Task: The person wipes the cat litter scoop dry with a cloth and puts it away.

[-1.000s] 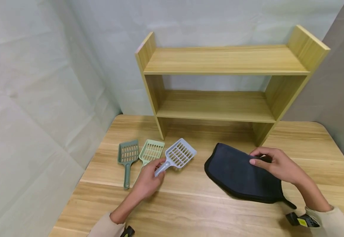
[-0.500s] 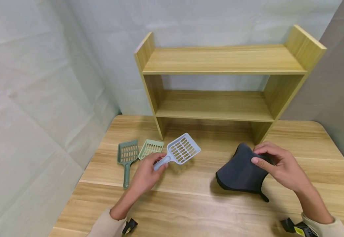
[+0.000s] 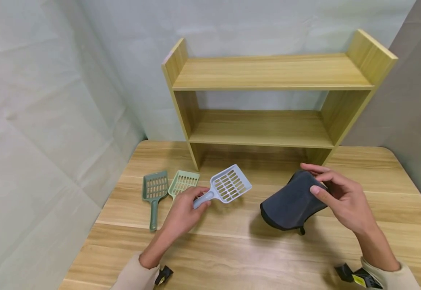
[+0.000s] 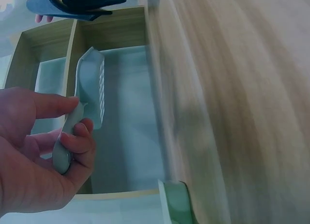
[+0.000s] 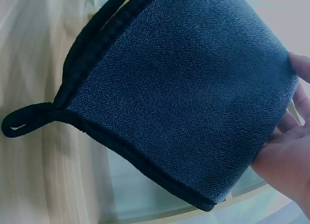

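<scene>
My left hand grips a pale blue litter scoop by its handle, the slotted pan tilted and raised over the table with a shadow beneath. In the left wrist view, thumb and fingers wrap the scoop's handle. A dark blue terry cloth with black edging hangs folded from my right hand, which pinches it along the fold between thumb and fingers. Its hanging loop dangles from a corner in the right wrist view. Beside my left hand lies a light green litter scoop, its handle mostly hidden behind that hand.
A dark green litter scoop lies flat at the table's left. Behind both hands stands a two-tier wooden shelf, its right upright close to my right fingers. Pale fabric walls enclose the wooden table.
My left hand has lifted the pale blue scoop off the table and shifted slightly right. My right hand has raised the cloth, which lay flat and now droops in a fold.
</scene>
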`<state>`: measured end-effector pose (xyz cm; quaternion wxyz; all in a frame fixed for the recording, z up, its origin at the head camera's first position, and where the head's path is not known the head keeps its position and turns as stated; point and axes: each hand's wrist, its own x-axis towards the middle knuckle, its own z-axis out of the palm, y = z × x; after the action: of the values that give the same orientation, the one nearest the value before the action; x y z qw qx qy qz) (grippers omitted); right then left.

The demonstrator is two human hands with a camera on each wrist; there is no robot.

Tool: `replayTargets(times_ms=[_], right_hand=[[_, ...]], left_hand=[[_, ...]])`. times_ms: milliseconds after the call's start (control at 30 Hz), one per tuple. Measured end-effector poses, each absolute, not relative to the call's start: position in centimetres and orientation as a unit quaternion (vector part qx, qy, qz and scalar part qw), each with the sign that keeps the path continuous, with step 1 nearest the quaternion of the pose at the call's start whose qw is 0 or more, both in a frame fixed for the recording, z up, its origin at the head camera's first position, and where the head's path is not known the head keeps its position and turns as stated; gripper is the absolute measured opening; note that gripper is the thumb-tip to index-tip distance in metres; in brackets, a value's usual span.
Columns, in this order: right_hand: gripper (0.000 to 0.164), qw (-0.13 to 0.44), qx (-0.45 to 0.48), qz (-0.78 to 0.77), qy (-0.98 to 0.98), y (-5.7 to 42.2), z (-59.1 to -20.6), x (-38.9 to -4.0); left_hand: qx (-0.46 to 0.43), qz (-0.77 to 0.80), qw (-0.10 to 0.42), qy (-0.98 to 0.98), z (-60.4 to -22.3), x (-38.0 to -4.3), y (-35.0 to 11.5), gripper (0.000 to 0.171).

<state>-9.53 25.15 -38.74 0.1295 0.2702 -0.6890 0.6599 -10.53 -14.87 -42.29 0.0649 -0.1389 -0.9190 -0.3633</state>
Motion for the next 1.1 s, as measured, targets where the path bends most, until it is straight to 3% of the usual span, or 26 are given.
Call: replayTargets(times_ms=[133,433,667,1100], right_hand=[[0.022,0.135,0.317,0.672,-0.656,24.9,-38.9,-9.9],[0.026,0.137,0.29,0.638,-0.7,25.5,-39.2,-9.9],[0.04,0.051,0.3,0.628,-0.717,25.6,-38.9,-10.1],[0.032,-0.013,0.258,0.615,-0.745,24.3,-38.6,-10.9]], left_hand=[[-0.144,-0.359,0.073,-0.919,-42.1,-10.7,-14.4,0.031],[-0.16,-0.353,0.088,-0.918,-41.5,-11.4,-13.2,0.03],[-0.179,-0.348,0.079,-0.917,-41.0,-11.7,-12.4,0.028],[-0.261,-0.335,0.069,-0.903,-40.3,-12.3,-10.7,0.025]])
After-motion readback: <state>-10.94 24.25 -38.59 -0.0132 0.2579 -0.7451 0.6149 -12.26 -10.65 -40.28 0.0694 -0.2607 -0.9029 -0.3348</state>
